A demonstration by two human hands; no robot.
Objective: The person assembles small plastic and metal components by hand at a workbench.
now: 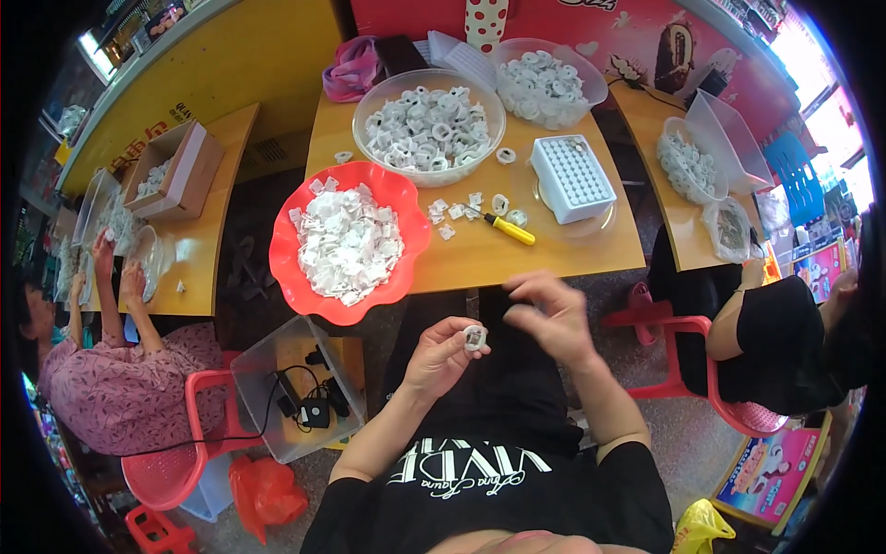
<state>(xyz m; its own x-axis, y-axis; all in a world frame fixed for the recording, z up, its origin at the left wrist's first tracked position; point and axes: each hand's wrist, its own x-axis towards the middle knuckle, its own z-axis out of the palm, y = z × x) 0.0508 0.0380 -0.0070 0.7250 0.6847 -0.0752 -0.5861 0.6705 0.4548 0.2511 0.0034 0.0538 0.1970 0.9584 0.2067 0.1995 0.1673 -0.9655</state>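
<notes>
My left hand [437, 358] pinches a small round white plastic part [474, 338] with a squarish dark centre, held in front of my body below the table edge. To its right, my right hand [558, 323] is raised, blurred by motion, with thumb and fingers apart and nothing visible between them. Ahead on the table, a scalloped red bowl [286, 282] holds many flat white pieces [351, 245]. A yellow-handled screwdriver [510, 230] lies beside a few loose white pieces [447, 231].
Two clear bowls [362, 138] [595, 85] of white ring-shaped parts stand farther back. A white block with rows of round holes [574, 180] sits at the right. A clear bin [268, 420] with black adapters is lower left. People sit at both side tables.
</notes>
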